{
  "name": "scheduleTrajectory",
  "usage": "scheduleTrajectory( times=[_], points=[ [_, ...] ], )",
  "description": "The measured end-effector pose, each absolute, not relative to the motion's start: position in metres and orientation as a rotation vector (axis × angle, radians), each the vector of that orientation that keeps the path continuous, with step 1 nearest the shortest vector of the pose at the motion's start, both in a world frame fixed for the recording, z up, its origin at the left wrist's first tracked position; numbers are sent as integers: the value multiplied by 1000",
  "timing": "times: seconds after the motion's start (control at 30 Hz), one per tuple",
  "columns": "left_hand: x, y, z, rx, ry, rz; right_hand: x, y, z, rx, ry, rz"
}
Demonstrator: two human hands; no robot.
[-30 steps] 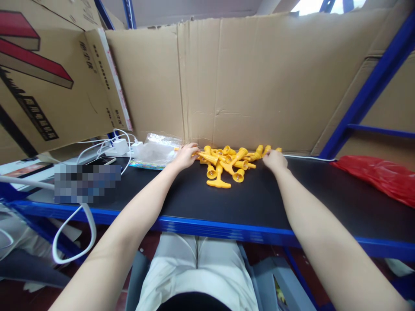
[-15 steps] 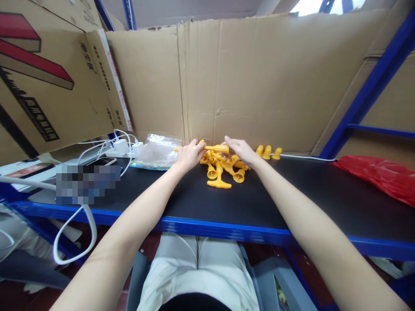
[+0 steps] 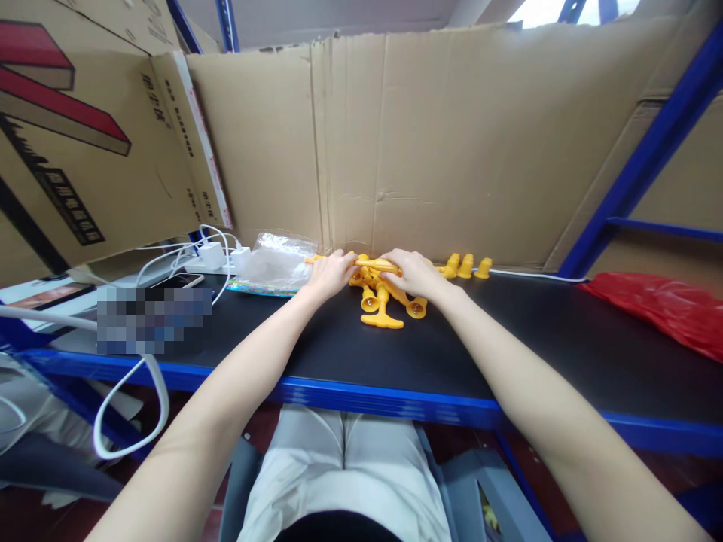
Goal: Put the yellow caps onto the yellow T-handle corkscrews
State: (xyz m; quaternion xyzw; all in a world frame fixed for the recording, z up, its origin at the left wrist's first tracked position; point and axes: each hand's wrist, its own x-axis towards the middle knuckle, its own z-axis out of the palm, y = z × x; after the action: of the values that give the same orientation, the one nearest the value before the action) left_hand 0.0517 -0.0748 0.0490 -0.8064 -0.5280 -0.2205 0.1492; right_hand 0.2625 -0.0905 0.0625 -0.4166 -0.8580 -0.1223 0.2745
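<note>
Both the left hand (image 3: 328, 272) and right hand (image 3: 414, 272) pinch one yellow plastic piece (image 3: 377, 264) atop the pile (image 3: 389, 297) at the table's (image 3: 452, 354) twelve o'clock edge; seemingly light, stiff, smooth, best gripped by its stem.

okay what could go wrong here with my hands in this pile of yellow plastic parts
1. Both the left hand and right hand grip one yellow part above the pile; pulling it free might scatter the loose pieces.
2. Three small yellow caps stand close to the right wrist and could be knocked over.
</note>
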Motion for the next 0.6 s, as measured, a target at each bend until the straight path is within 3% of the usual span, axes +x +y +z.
scheduleTrajectory(
  times=[0.27,0.6],
  points=[
    [53,-77,49,-2336,-1504,-591,258,-96,65,-1267,-2332,-413],
    [53,-74,48,-2327,-1491,-657,258,-94,67,-1033,-2292,-456]
  ],
)
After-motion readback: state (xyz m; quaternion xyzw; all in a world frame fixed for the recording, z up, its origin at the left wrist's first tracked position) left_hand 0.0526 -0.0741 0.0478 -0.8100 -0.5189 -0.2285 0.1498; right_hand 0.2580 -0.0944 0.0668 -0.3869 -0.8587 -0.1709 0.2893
